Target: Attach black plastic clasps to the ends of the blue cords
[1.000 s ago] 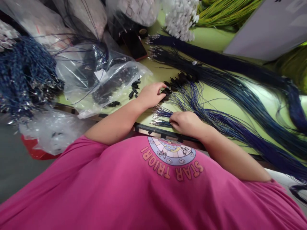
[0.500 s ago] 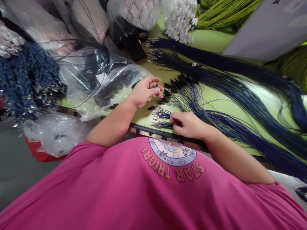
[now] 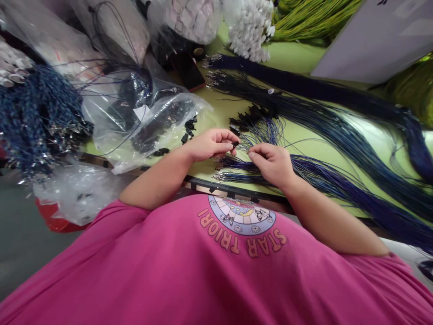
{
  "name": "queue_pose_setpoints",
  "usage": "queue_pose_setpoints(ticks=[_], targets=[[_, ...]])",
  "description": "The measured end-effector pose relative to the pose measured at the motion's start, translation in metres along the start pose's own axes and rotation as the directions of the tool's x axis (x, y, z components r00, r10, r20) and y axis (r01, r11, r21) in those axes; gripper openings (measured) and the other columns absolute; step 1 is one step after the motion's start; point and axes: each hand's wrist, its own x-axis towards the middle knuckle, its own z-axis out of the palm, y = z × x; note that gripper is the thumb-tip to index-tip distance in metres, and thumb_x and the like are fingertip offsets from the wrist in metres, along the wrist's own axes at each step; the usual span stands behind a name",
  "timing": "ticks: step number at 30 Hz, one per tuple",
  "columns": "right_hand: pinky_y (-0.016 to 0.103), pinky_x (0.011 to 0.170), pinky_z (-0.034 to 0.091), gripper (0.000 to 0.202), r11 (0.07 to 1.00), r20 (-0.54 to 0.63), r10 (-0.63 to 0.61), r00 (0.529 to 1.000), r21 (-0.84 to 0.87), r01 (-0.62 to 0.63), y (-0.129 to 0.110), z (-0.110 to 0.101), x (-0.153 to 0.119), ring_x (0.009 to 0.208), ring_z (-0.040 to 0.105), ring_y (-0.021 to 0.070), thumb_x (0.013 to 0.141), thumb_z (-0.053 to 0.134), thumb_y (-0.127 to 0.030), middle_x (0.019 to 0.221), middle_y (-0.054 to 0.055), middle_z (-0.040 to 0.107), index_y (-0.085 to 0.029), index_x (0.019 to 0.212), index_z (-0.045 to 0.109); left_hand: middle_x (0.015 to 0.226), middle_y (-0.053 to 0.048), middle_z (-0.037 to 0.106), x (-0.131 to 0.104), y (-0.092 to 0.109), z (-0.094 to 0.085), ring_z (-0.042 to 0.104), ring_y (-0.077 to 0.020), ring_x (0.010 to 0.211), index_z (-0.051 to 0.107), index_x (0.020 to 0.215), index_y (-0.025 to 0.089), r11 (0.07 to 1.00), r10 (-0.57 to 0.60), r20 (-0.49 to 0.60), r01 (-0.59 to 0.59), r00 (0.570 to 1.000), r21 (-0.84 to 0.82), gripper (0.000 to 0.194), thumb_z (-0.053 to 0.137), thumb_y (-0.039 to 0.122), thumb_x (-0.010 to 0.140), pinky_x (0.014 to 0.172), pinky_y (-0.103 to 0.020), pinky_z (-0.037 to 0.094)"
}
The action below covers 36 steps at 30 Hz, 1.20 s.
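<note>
Green worktop (image 3: 294, 54): left hand (image 3: 211, 145), pinching a black connector (image 3: 235, 144), now faces right hand (image 3: 274, 163), apparently pinching a wire (image 3: 248, 152), bringing both parts close.

Left hand (image 3: 211, 143): come back from the heap of black connectors (image 3: 255, 115).
Single black connector (image 3: 235, 144): brought at the left fingertips toward the right hand (image 3: 272, 164).
Right hand: shifted up from the terminal-tipped blue wires (image 3: 243, 177).
Gap: narrower, fingertips now near each other.
</note>
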Motion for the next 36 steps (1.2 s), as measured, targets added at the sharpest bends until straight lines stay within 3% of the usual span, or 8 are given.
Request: queue_pose_setpoints(ticks=[4,17,22,26,29,33,36], targets=[[0.025,0.061,0.043,0.017,1.000,0.014,0.001,1.000,-0.009,-0.001,0.001,-0.001,0.000,0.059,0.056,0.0123,0.083,0.056,-0.024,0.063,-0.001,0.065,-0.018,0.072,0.068,0.082,-0.003,0.067,-0.001,0.000,0.002,0.039,-0.0012,0.044,0.060,0.096,0.014,1.000,-0.001,0.027,0.001,1.000,-0.019,0.017,0.063,0.020,0.080,0.043,-0.018,0.027],[0.024,0.062,0.040,0.019,0.997,0.092,-0.024,0.995,-0.065,0.030,0.001,-0.002,0.000,0.062,0.057,0.0123,0.082,0.052,-0.020,0.066,0.000,0.065,-0.018,0.069,0.065,0.073,-0.002,0.066,-0.001,0.002,0.002,0.036,-0.0015,0.043,0.067,0.107,0.013,0.990,0.021,-0.035,-0.016,0.999,0.142,0.028,0.062,0.028,0.083,0.043,-0.018,0.027],[0.025,0.063,0.038,0.021,0.993,0.165,-0.002,0.986,-0.113,0.021,-0.003,0.003,0.001,0.063,0.055,0.0126,0.085,0.051,-0.023,0.068,0.001,0.066,-0.018,0.070,0.064,0.082,-0.006,0.072,0.002,0.000,0.005,0.060,-0.0084,0.064,0.071,0.099,0.010,0.970,0.093,-0.064,-0.076,0.994,0.231,0.031,0.071,0.030,0.075,0.066,-0.023,0.048],[0.025,0.062,0.037,0.024,0.992,0.218,-0.010,0.976,-0.123,0.037,-0.009,0.009,0.000,0.061,0.052,0.0121,0.087,0.048,-0.024,0.066,0.001,0.064,-0.018,0.070,0.063,0.087,-0.008,0.074,0.004,-0.006,0.007,0.066,-0.0138,0.078,0.074,0.091,0.010,0.963,0.125,-0.035,-0.112,0.992,0.244,0.031,0.075,0.032,0.069,0.081,-0.030,0.051],[0.025,0.062,0.039,0.023,0.999,0.212,-0.006,0.977,-0.049,0.016,-0.004,0.010,0.002,0.061,0.053,0.0122,0.087,0.050,-0.027,0.066,0.001,0.064,-0.017,0.070,0.064,0.085,-0.008,0.075,0.004,-0.006,0.006,0.066,-0.0129,0.075,0.075,0.092,0.010,0.965,0.115,-0.039,-0.103,0.993,0.240,0.031,0.075,0.031,0.069,0.080,-0.029,0.052],[0.027,0.063,0.046,0.025,0.980,0.206,0.119,0.971,0.135,-0.149,0.013,0.006,0.009,0.062,0.061,0.0143,0.089,0.048,-0.030,0.070,0.002,0.068,-0.017,0.086,0.069,0.082,-0.007,0.074,0.000,0.002,0.002,0.065,-0.0115,0.072,0.073,0.097,0.010,0.960,0.081,-0.068,-0.059,0.994,0.273,0.031,0.071,0.030,0.074,0.074,-0.026,0.051],[0.031,0.074,0.049,0.025,0.996,0.187,0.091,0.978,0.000,-0.093,0.023,0.003,0.012,0.078,0.066,0.0186,0.088,0.048,-0.025,0.086,0.006,0.073,-0.017,0.094,0.071,0.079,-0.006,0.073,-0.002,0.007,-0.001,0.061,-0.0089,0.065,0.073,0.098,0.009,0.946,0.067,-0.101,-0.031,0.993,0.324,0.029,0.067,0.029,0.077,0.066,-0.023,0.047]])
